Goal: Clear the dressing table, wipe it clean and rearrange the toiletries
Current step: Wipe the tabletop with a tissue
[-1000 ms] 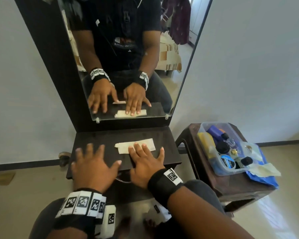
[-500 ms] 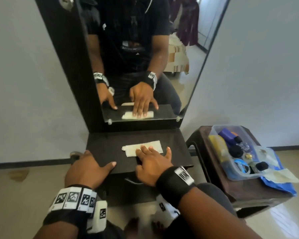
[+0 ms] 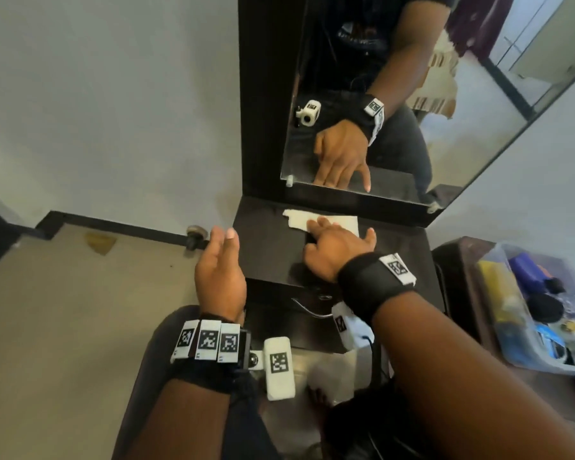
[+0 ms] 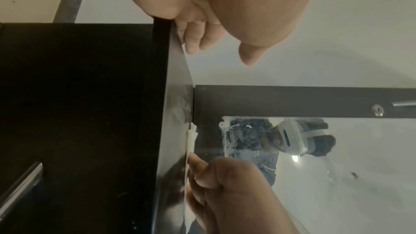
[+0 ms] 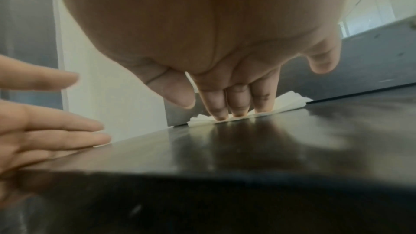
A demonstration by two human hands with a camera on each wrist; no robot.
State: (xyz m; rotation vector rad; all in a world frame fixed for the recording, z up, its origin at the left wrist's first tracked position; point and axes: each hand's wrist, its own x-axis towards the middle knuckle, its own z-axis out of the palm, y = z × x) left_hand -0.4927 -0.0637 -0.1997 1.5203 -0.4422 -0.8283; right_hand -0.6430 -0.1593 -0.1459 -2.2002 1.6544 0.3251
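Observation:
A folded white tissue [image 3: 316, 219] lies on the dark dressing table top [image 3: 273, 257] near the mirror. My right hand [image 3: 332, 247] presses it flat with straight fingers; in the right wrist view the fingertips [image 5: 236, 111] sit on the tissue [image 5: 290, 101]. My left hand [image 3: 219, 263] hangs off the table's left edge, fingers straight, holding nothing. In the left wrist view the left hand [image 4: 225, 29] is beside the table edge [image 4: 161, 95]. The toiletries [image 3: 541, 293] lie in a clear plastic tub [image 3: 512, 333] at the right.
The mirror [image 3: 395, 111] stands upright behind the table top. A dark side stool [image 3: 458, 270] at the right carries the tub. A drawer handle [image 4: 20, 184] shows on the table front. The tiled floor [image 3: 63, 310] lies to the left.
My left hand has slid off the table top to its left edge. My right hand has pushed the tissue toward the mirror and left. The head view has swung left.

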